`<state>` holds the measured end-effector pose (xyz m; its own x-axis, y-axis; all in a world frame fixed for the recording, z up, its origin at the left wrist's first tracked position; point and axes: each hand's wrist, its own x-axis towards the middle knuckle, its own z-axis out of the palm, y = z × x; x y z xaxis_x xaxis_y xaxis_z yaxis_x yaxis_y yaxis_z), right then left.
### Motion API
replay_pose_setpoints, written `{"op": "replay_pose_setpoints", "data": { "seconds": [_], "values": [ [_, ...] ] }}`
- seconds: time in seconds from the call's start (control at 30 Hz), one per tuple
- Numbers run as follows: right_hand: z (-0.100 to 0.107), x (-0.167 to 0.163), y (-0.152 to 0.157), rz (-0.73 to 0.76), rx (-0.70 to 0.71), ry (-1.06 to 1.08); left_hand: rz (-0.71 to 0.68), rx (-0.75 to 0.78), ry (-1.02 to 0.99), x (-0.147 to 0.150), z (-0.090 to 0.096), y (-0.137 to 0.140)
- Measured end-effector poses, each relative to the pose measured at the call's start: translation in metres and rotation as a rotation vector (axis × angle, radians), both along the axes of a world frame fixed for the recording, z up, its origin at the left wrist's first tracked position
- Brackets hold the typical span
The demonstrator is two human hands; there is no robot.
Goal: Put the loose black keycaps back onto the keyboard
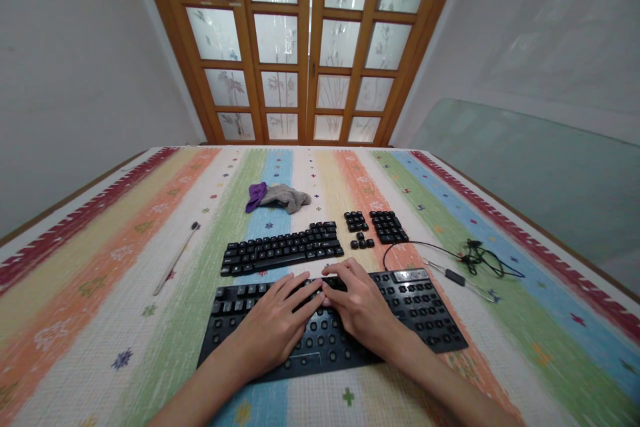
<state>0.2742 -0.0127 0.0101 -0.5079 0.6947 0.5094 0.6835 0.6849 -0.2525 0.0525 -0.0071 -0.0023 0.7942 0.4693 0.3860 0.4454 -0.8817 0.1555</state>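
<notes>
A black keyboard [320,359] lies in front of me, its lower rows showing bare switches without keycaps. Some keycaps [239,305] sit in its upper left rows. My left hand [283,320] rests over the upper middle of the keyboard, fingers stretched out and fingertips by the top rows. Meeting it there, my right hand [357,303] has its thumb and fingers bent inward at the same spot. Whatever lies between the fingertips is hidden. Just behind the keyboard, loose black keycaps [283,248] are laid out in a keyboard pattern, with smaller groups [389,227] to the right.
A grey and purple cloth [280,197] lies behind the keycaps. To the left is a thin stick with a dark tip [175,259]. A wire tool with a dark handle [455,277] and the coiled cable [483,259] are on the right. A striped cloth covers the table [165,347].
</notes>
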Motion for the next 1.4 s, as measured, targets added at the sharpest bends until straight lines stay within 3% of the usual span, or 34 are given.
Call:
{"op": "replay_pose_setpoints", "data": {
  "seconds": [0.43, 0.73, 0.9, 1.13, 1.4],
  "values": [
    [-0.005, 0.003, 0.003, 0.039, -0.091, 0.096, 0.020, 0.043, 0.057, 0.001, -0.001, 0.000],
    [0.005, 0.010, 0.006, 0.073, -0.148, 0.123, -0.020, 0.115, -0.118, -0.003, 0.001, -0.005],
    [0.015, 0.021, 0.013, 0.008, -0.147, 0.165, -0.084, 0.127, -0.202, -0.002, 0.006, -0.009],
    [0.022, 0.031, 0.058, -0.008, -0.153, 0.120, -0.161, 0.184, -0.287, 0.002, 0.016, -0.015],
    [0.026, 0.016, 0.131, -0.128, -0.259, -0.097, -0.165, 0.214, -0.270, 0.003, 0.005, -0.019]
  ]
}}
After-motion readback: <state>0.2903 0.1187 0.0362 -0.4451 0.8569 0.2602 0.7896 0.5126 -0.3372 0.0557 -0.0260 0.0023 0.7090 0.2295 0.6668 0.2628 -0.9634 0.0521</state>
